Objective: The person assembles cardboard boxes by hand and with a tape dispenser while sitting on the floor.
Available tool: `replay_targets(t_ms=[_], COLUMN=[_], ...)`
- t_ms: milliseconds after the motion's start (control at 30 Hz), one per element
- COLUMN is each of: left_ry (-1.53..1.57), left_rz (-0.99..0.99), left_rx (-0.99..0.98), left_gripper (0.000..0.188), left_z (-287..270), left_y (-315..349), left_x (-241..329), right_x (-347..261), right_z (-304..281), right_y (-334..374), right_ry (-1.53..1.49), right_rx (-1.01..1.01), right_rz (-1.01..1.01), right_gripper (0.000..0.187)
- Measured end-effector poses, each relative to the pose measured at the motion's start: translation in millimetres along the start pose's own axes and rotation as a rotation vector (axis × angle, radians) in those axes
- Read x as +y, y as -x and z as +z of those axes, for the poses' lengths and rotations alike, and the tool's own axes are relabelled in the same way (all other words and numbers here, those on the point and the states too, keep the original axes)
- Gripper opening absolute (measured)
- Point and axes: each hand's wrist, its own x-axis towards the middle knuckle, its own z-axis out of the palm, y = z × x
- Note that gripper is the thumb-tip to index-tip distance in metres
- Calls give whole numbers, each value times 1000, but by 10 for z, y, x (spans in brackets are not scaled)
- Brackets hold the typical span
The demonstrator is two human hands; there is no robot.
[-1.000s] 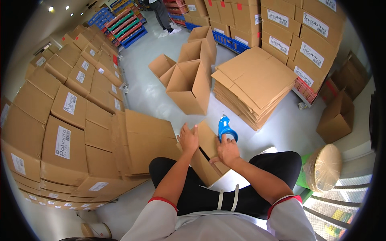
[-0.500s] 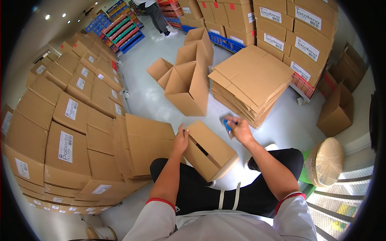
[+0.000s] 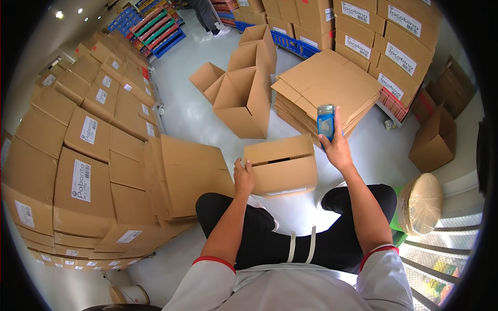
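The left hand (image 3: 244, 178) has its fingers against the left end of a brown rectangular cardboard box (image 3: 288, 177) on the grey floor (image 3: 181, 103); whether it grips or merely presses cannot be told. The right hand (image 3: 338, 151) clasps a blue handheld tape dispenser (image 3: 326, 125), apart from the box. Taping seems the step in hand; the next move calls for closing the dark top gap (image 3: 280, 160) and aligning the dispenser with it.

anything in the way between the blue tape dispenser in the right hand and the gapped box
Nothing visible stands between the blue tape dispenser in the right hand and the carton. The left hand is at the carton's left end, and the stack of flattened cartons lies beyond the dispenser, not between.
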Motion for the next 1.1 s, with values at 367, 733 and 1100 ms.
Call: replay_targets(t_ms=[367, 733, 1100], left_ry=[352, 413, 339], left_rz=[99, 186, -37], left_rx=[-38, -81, -243], left_gripper=[56, 58, 66], left_z=[28, 241, 72], left_y=[-50, -194, -24], left_x=[-164, -494, -130], right_x=[829, 869, 1003], right_z=[494, 724, 877], right_y=[173, 315, 334], right_ry=[495, 361, 350], right_rx=[-246, -185, 29], right_rz=[176, 262, 194], right_gripper=[51, 58, 49])
